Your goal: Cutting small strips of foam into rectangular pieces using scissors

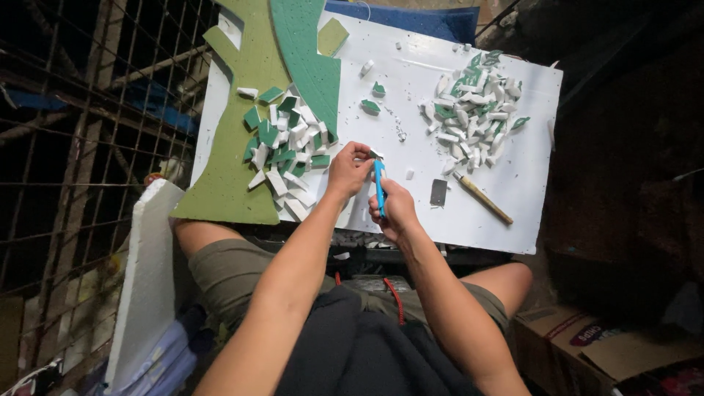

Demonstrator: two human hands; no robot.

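Observation:
My left hand (347, 169) pinches a small foam piece (375, 154) over the white board (411, 95) on my lap. My right hand (394, 209) grips a blue utility knife (379, 185), blade end up toward that piece. To the left of my hands lies a heap of green-and-white foam pieces (286, 150), partly on a light green foam sheet (235, 147) and beside a darker green sheet (312, 59). A second heap of cut pieces (473, 106) sits at the board's far right.
A wooden-handled tool (482, 198) and a small dark blade (438, 192) lie on the board right of my hands. Two loose green bits (372, 99) lie mid-board. A white foam slab (150, 279) leans at my left knee, by a wire fence (88, 147). Cardboard boxes (587, 345) stand at lower right.

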